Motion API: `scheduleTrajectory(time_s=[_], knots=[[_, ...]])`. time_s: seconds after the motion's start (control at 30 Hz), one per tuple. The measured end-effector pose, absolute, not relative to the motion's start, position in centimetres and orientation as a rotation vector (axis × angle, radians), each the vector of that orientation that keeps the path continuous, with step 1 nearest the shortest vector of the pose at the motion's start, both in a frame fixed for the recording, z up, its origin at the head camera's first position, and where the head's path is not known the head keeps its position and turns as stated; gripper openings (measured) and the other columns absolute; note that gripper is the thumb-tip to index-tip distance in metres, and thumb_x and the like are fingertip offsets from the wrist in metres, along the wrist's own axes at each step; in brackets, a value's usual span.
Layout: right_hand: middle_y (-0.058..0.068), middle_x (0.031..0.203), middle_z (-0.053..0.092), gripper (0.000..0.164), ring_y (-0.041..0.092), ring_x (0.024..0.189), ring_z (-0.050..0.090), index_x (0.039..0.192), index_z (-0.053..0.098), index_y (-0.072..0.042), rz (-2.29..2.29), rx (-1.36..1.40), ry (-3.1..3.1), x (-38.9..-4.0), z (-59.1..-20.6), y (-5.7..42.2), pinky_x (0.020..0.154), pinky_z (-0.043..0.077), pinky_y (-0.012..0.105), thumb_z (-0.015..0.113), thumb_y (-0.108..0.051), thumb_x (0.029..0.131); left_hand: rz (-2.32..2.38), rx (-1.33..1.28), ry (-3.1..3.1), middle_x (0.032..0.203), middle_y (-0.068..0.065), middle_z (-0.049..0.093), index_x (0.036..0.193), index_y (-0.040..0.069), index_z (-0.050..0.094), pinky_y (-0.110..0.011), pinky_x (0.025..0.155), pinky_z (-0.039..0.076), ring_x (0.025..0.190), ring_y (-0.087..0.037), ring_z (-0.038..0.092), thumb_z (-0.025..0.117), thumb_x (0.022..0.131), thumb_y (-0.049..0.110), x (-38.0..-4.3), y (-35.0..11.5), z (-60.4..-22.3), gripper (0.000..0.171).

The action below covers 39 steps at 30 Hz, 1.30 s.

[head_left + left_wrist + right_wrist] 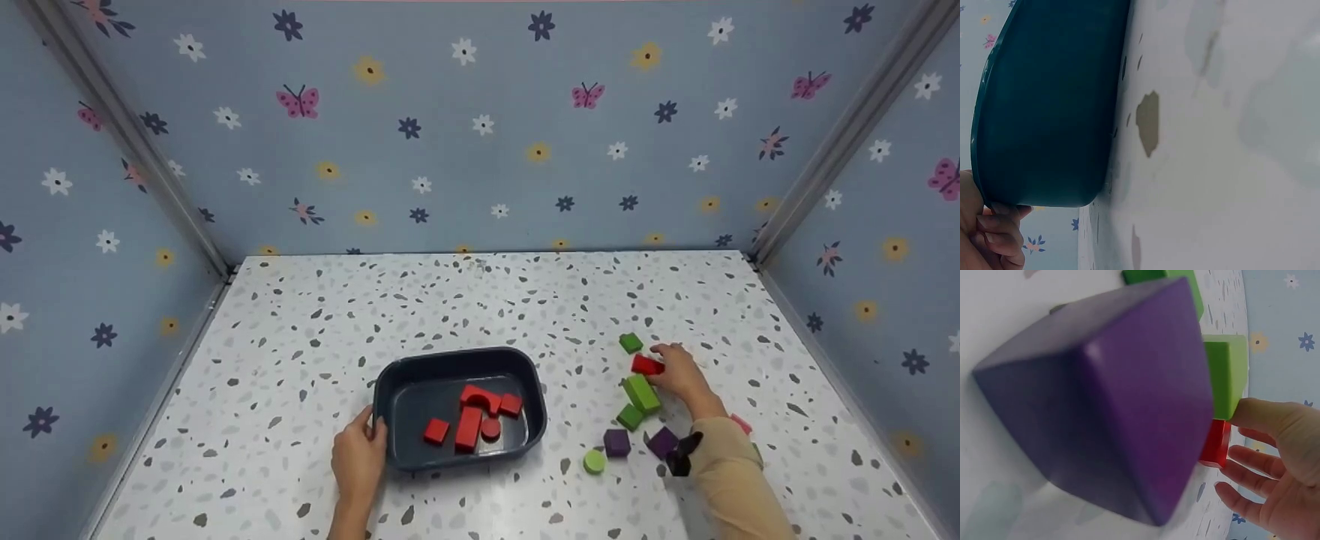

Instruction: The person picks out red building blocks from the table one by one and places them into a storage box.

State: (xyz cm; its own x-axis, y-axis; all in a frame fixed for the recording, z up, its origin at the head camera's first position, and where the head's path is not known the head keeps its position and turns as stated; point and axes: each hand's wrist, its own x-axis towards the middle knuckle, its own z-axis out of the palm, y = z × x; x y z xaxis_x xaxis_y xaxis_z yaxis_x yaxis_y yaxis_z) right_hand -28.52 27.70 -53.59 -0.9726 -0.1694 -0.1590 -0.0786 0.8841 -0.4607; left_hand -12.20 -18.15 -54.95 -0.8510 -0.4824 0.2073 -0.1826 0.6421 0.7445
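At the left end of a dark blue plastic tub (457, 463), my left hand (360, 454) grips the rim, fingers curled against the wall. Several red blocks lie inside: an arch (480, 397), a long block (468, 429), a small cylinder (490, 429) and small cubes. Off to the right, my right hand (681, 375) reaches over a red block (646, 365) on the table, thumb and fingers spread on either side of it. The thumb (1252, 414) comes right by a light green block (1224, 377) beside the red one.
Green blocks (630, 417), purple cubes (617, 443) and a lime cylinder (594, 461) lie near my right forearm. A small green block (631, 343) sits farther back. Pinkish-red and green pieces show partly behind the sleeve. Flower-patterned walls (480, 150) enclose the speckled table (420, 300).
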Motion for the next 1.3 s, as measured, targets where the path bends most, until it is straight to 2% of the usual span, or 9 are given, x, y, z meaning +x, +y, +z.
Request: scheduleTrajectory(time_s=[0.27,0.53,1.1,1.3], knots=[[0.028,0.105,0.05,0.043,0.039,0.098,0.048,0.115,0.05,0.012,-0.651,-0.223,2.867,-28.5,-54.0,28.0,0.084,0.037,0.049,0.064,-0.007,0.08,-1.06,0.536,-2.48,0.053,0.0,0.046,0.108,-0.011,0.06,-0.029,0.042,0.028,0.044,-0.013,0.036,0.058,0.081,0.003,-12.1,-18.1,-54.9,0.03],[0.022,0.099,0.052,0.038,0.034,0.092,0.05,0.112,0.054,0.009,-0.677,-0.158,2.86,-28.5,-54.1,28.2,0.082,0.038,0.047,0.065,-0.008,0.08,-1.078,0.542,-2.481,0.054,-0.001,0.047,0.109,-0.011,0.059,-0.028,0.043,0.028,0.044,-0.013,0.037,0.058,0.082,0.003,-12.2,-18.1,-54.8,0.03],[0.022,0.096,0.056,0.038,0.034,0.088,0.054,0.111,0.056,0.009,-0.771,-0.1,2.924,-26.9,-54.1,28.9,0.076,0.041,0.046,0.067,-0.011,0.08,-1.057,0.545,-2.489,0.054,-0.001,0.046,0.108,-0.011,0.06,-0.03,0.045,0.03,0.046,-0.014,0.038,0.059,0.081,0.004,-12.2,-18.1,-54.9,0.03],[0.023,0.099,0.056,0.039,0.033,0.09,0.053,0.113,0.055,0.008,-0.775,-0.087,2.944,-26.5,-53.2,28.6,0.079,0.04,0.046,0.066,-0.01,0.081,-1.042,0.543,-2.483,0.053,0.0,0.045,0.107,-0.01,0.061,-0.029,0.044,0.028,0.044,-0.013,0.035,0.059,0.081,0.003,-12.2,-18.1,-55.0,0.029]])
